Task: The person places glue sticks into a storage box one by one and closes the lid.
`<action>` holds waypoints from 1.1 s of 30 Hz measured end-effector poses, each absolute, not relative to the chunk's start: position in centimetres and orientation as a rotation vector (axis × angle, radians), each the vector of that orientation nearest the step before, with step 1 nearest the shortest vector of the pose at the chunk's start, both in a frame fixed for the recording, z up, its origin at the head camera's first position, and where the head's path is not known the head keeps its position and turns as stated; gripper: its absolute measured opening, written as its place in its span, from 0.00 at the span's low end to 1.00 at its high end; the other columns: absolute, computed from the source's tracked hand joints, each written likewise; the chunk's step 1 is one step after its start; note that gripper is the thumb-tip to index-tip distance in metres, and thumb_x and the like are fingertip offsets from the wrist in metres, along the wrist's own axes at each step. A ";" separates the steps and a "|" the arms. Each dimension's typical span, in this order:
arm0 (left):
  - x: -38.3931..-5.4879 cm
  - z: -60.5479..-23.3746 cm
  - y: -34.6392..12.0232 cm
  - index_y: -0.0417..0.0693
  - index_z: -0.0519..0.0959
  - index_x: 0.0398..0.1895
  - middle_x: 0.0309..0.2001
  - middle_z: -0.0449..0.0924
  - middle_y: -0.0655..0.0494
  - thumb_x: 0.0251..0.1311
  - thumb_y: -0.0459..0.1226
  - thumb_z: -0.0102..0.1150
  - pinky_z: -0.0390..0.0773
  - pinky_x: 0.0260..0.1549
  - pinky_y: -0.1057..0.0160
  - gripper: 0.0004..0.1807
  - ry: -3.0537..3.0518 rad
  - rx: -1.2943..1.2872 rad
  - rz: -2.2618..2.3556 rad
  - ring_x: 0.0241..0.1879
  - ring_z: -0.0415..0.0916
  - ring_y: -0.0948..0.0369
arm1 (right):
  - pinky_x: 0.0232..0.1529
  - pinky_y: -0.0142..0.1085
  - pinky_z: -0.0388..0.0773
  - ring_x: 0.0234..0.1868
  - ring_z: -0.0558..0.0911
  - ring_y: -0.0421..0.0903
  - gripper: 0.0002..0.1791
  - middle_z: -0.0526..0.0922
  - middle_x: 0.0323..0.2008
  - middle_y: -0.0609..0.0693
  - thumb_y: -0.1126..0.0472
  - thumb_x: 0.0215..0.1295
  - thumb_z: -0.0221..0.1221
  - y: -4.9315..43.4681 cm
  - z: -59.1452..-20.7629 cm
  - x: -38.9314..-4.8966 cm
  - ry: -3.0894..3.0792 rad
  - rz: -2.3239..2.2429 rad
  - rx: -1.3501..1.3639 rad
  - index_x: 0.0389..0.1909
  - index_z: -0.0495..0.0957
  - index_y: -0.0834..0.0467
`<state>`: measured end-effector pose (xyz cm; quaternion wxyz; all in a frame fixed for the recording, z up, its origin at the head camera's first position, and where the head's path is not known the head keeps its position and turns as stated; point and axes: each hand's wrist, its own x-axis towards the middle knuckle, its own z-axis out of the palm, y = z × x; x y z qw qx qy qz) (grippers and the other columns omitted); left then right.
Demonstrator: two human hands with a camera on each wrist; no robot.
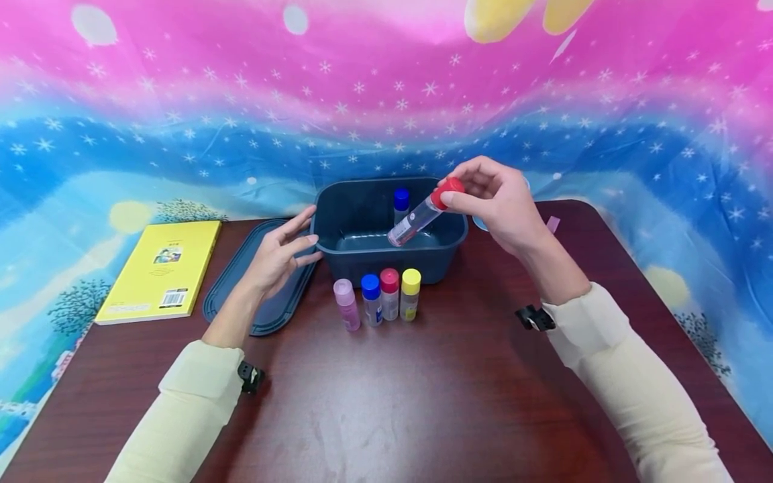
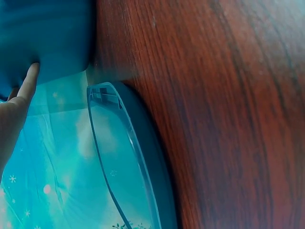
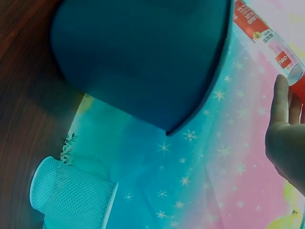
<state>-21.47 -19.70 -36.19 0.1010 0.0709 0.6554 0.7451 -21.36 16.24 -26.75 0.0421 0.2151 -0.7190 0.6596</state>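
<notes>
Pinching the red cap (image 1: pixel 448 192) between thumb and fingers, the right hand (image 1: pixel 498 201) held a clear bottle (image 1: pixel 415 221) above the opening of the dark bin (image 1: pixel 443 263); its long axis slanted down and leftward from the fingertips, base lowest. The left hand (image 1: pixel 280 253), farther from it, touched the bin's left side, fingers spread and uncurled. The bottle looked slim, see-through and cylindrical, with a red-and-white label (image 3: pixel 269 40)

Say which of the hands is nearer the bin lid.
Left. The left hand is beside the lid, touching the bin; the right hand is farther off, at the bin's other end, holding a red-capped bottle.
</notes>
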 end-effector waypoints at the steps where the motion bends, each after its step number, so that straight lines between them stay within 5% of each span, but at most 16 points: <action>1: -21.4 -36.2 -19.7 0.55 0.58 0.80 0.80 0.46 0.48 0.74 0.32 0.52 0.66 0.66 0.41 0.34 1.934 0.210 2.204 0.77 0.49 0.50 | 0.43 0.34 0.84 0.44 0.82 0.52 0.11 0.84 0.45 0.56 0.69 0.62 0.68 16.2 -26.8 -21.5 -2.211 2.013 0.649 0.45 0.82 0.59; 16: -21.5 -36.2 -19.7 0.55 0.58 0.80 0.80 0.44 0.48 0.73 0.33 0.55 0.66 0.66 0.41 0.35 1.909 0.203 2.217 0.77 0.48 0.50 | 0.44 0.33 0.84 0.42 0.82 0.50 0.10 0.85 0.43 0.54 0.68 0.63 0.69 15.3 -28.0 -23.4 -2.233 2.060 0.591 0.44 0.82 0.61; 33: -21.4 -36.2 -19.8 0.55 0.58 0.80 0.80 0.44 0.47 0.73 0.33 0.54 0.64 0.68 0.40 0.35 1.915 0.223 2.213 0.78 0.47 0.50 | 0.52 0.39 0.81 0.48 0.82 0.49 0.18 0.83 0.49 0.55 0.60 0.66 0.68 13.1 -29.7 -25.9 -2.505 1.789 0.453 0.54 0.81 0.62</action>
